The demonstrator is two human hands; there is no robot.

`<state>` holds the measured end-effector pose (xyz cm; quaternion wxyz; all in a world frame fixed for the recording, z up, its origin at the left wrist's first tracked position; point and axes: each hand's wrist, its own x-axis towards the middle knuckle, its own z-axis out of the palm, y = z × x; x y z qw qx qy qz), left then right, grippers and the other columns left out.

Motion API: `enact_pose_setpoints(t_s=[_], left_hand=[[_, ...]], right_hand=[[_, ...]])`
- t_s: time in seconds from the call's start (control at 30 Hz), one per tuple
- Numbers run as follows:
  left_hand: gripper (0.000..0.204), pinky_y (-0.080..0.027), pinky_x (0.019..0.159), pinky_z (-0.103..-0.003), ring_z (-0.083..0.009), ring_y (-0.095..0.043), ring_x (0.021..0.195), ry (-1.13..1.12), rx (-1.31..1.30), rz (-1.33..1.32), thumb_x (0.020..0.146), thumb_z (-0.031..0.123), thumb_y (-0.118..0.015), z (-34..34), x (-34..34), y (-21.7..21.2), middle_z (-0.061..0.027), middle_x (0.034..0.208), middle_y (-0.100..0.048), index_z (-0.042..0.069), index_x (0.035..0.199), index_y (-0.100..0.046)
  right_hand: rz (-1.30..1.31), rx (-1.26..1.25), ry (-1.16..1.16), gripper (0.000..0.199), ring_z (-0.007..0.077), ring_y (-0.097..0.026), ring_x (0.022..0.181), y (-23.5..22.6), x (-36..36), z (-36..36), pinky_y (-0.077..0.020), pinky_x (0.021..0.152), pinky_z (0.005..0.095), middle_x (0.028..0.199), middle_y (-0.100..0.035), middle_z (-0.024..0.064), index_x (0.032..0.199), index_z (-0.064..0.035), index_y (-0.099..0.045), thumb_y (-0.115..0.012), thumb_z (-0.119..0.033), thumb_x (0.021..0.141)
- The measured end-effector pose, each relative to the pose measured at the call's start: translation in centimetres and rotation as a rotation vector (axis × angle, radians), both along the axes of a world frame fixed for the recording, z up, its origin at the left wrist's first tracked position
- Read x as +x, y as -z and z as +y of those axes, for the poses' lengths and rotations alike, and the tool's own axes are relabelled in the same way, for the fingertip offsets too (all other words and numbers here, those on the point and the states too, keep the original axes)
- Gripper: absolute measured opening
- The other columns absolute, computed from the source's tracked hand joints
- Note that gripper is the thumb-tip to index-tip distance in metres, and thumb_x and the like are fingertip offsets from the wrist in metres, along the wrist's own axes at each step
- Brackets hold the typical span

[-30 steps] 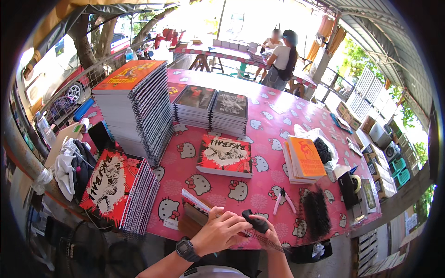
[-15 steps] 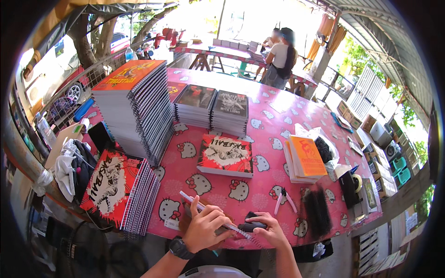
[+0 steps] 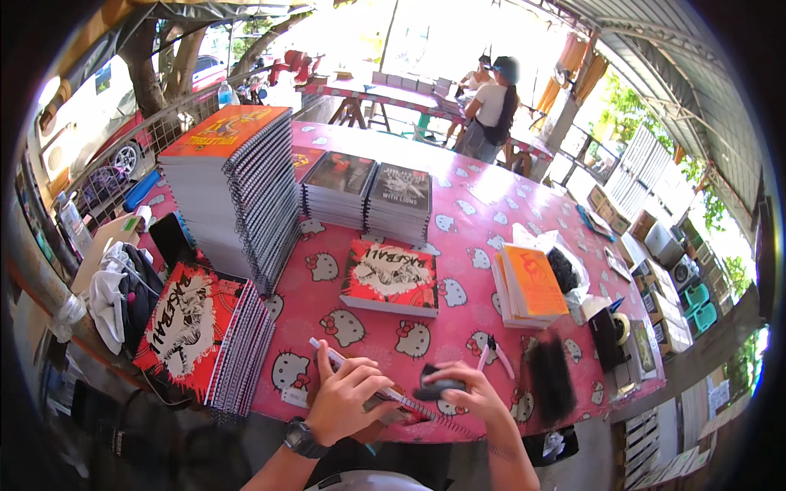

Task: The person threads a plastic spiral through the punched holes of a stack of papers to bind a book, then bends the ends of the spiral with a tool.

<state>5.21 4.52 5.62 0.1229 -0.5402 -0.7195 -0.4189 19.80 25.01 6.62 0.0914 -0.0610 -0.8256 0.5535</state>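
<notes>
Thin white-edged book (image 3: 391, 394) at six o'clock, near edge of pink patterned table (image 3: 450, 352); dark spiral coil (image 3: 444, 421) trails from it toward four o'clock. From my remote seat I see left hand (image 3: 348, 399) clamped on book; right hand (image 3: 477, 398), apart from left, gripping rounded black block (image 3: 440, 388). From book: pink-handled pliers (image 3: 503, 362) at two o'clock, thick red-and-white book (image 3: 389, 276) at twelve.
</notes>
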Motion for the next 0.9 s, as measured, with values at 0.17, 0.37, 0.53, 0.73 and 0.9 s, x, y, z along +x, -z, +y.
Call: enact_pose_setpoints(t_s=[0.17,0.37,0.53,0.73,0.9], left_hand=[[0.032,0.001,0.107,-0.064,-0.0134,-0.057,0.097,-0.005,-0.082,-0.067,0.062,0.029,-0.078,-1.1,-1.0,0.5,0.0037,0.088,-0.060,0.017,0.088,-0.065],[0.040,0.000,0.107,-0.064,-0.0140,-0.055,0.100,-0.026,-0.083,-0.060,0.062,0.030,-0.078,-1.2,-0.9,0.0,0.0038,0.089,-0.060,0.018,0.098,-0.064],[0.048,-0.002,0.107,-0.063,-0.0156,-0.054,0.102,-0.085,-0.087,-0.054,0.062,0.030,-0.078,-1.6,-1.4,-0.1,0.0040,0.090,-0.060,0.018,0.106,-0.061],[0.051,-0.005,0.109,-0.059,-0.0166,-0.055,0.100,-0.087,-0.087,-0.063,0.062,0.029,-0.078,-1.7,-1.5,0.2,0.0032,0.089,-0.060,0.017,0.108,-0.060],[0.051,-0.006,0.109,-0.059,-0.0176,-0.055,0.101,-0.091,-0.071,-0.060,0.062,0.031,-0.079,-1.7,-1.8,-0.3,0.0025,0.090,-0.061,0.016,0.107,-0.061]], right_hand=[[-0.019,0.091,-0.093,0.044,0.0266,-0.049,0.109,-0.5,-2.0,-1.0,-0.0369,0.093,0.0387,0.107,-0.059,0.0176,0.103,-0.0074,-0.067,-0.066,-0.042,0.077],[0.033,0.027,-0.165,0.044,0.0251,-0.052,0.107,-0.6,-3.1,-1.9,-0.0387,0.092,0.0386,0.102,-0.062,0.0142,0.104,-0.0063,-0.066,-0.068,-0.041,0.077],[0.057,-0.108,-0.189,0.045,0.0237,-0.052,0.101,-1.2,-3.4,-2.1,-0.0403,0.087,0.0360,0.101,-0.063,0.0127,0.105,-0.0062,-0.065,-0.068,-0.041,0.077],[0.132,-0.400,-0.305,0.052,0.0263,-0.049,0.113,-0.8,-3.9,-1.9,-0.0363,0.096,0.0388,0.106,-0.061,0.0126,0.109,-0.0049,-0.064,-0.069,-0.043,0.074],[-0.111,0.470,0.030,0.051,0.0262,-0.049,0.112,0.0,-5.8,-0.9,-0.0363,0.096,0.0385,0.105,-0.061,0.0136,0.107,-0.0041,-0.064,-0.071,-0.043,0.074]])
